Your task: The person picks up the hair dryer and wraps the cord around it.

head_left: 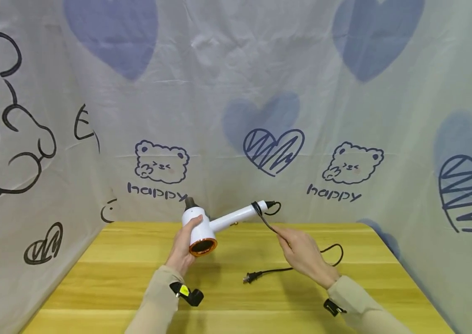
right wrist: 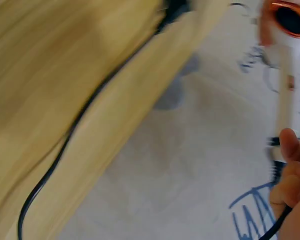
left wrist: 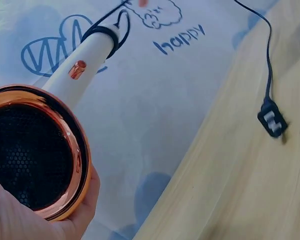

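Note:
A white hair dryer [head_left: 196, 225] with an orange-copper rim and a dark nozzle is held above the table by my left hand [head_left: 183, 243], which grips its barrel. Its handle points to the right, and black cord is looped round the handle's end. My right hand [head_left: 304, 253] pinches the cord [head_left: 267, 222] a short way from the handle, the cord running taut between them. From below the right hand the rest of the cord trails to a two-pin plug [head_left: 252, 277] lying on the table. In the left wrist view, the copper-rimmed intake [left wrist: 30, 155] faces the camera.
Beneath the hands is a yellow wood-grain table [head_left: 219, 299]. Light cloth [head_left: 210, 106] printed with hearts and bears hangs behind it and along both sides. A loop of cord rises past the right wrist. Each wrist wears a small black camera [head_left: 194, 297].

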